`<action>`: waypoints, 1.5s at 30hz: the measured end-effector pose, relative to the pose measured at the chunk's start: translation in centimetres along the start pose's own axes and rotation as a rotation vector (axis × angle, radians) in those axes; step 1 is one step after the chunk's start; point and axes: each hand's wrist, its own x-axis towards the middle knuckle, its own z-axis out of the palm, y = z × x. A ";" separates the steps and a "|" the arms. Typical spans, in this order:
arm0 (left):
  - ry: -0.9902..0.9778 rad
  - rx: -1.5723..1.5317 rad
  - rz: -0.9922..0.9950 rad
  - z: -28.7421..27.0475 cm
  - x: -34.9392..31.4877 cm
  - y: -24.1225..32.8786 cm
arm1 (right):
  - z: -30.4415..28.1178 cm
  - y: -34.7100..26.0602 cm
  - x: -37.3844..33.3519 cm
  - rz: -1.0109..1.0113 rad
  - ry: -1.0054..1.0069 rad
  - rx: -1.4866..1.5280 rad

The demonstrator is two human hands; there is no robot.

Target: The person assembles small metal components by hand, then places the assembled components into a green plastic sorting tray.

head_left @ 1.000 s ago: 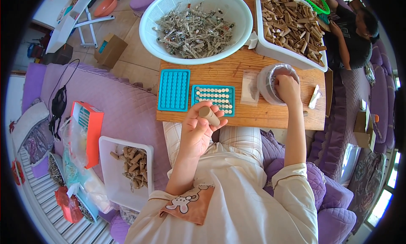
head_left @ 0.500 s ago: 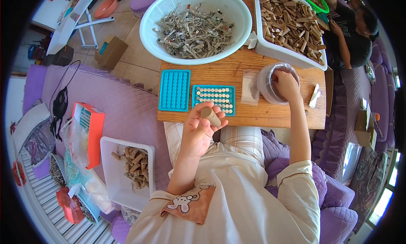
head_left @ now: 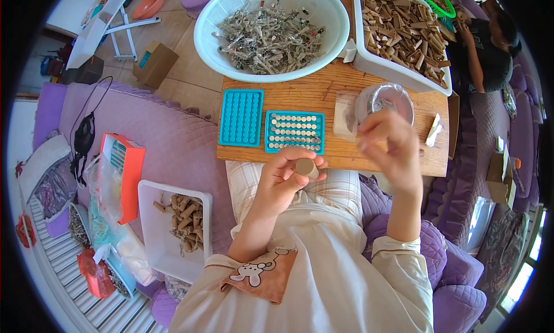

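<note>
My left hand (head_left: 276,187) is closed around a short brown cardboard tube (head_left: 307,168), its round end tilted up, just in front of the table edge. My right hand (head_left: 397,151) is smeared by motion near a round tub (head_left: 408,102) with a clear plastic liner; whether its fingers hold anything does not show. Beyond the left hand lies a blue tray (head_left: 269,144) with rows of small silvery discs (head_left: 293,125). Beside it sits a second blue tray (head_left: 241,118) of round cavities. A flat clear bag (head_left: 345,115) rests between the disc tray and the tub.
On the wooden table (head_left: 314,88) stand a pale basket (head_left: 203,44) of tangled small parts and a white bin (head_left: 372,68) full of brown tube pieces. A white bin (head_left: 151,229) with tubes stands left, near a red box (head_left: 134,186). Another person (head_left: 485,50) sits far right.
My right hand has come out of the tub and moved toward my left hand. The left hand has shifted slightly right, tipping the tube's end toward me.
</note>
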 end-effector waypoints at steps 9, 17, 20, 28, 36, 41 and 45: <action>0.069 -0.221 -0.052 -0.6 -0.1 0.0 | 4.0 -2.7 0.3 -0.105 -0.203 0.209; 0.091 -0.259 -0.178 -0.2 -0.2 0.8 | 4.5 -2.6 0.6 -0.046 -0.228 0.106; 0.089 -0.294 -0.183 -0.5 -0.2 0.7 | 4.5 -2.5 0.6 -0.072 -0.226 0.088; 0.133 -0.306 -0.240 -0.5 0.1 0.5 | 4.8 -2.4 0.8 -0.008 -0.243 0.057; 0.131 -0.293 -0.287 -0.5 0.3 0.4 | 4.1 -2.3 1.1 0.092 -0.323 0.055; 0.083 -0.260 -0.274 -0.7 0.2 0.4 | 3.9 -2.6 1.3 0.071 -0.341 0.026; 0.169 -0.234 -0.293 -0.2 0.3 0.8 | 4.2 -2.8 1.2 0.049 -0.344 -0.033</action>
